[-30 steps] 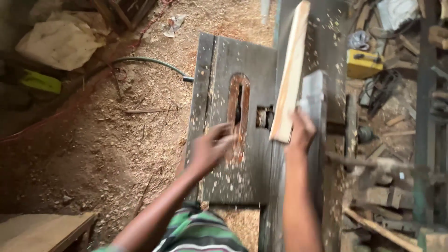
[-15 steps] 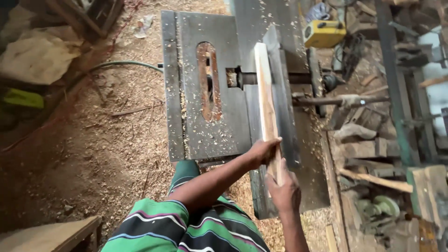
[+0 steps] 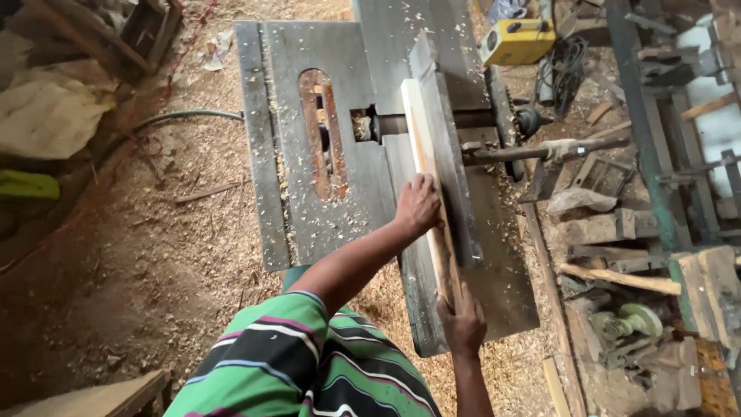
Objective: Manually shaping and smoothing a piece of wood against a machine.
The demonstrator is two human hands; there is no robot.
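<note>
Plank (image 3: pixel 423 147): stood on edge on the machine table (image 3: pixel 340 208), against the metal fence (image 3: pixel 455 193).
Left hand (image 3: pixel 417 205): pressed flat, fingers spread, on the plank's side.
Right hand (image 3: pixel 461 324): closed around the plank's near end.

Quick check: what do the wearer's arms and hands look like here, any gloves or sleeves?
Both hands bare: no gloves, rings, watch or bands visible on the left hand or right hand. Forearms are uncovered. The short sleeve belongs to a shirt striped green, purple, white and dark.
</note>
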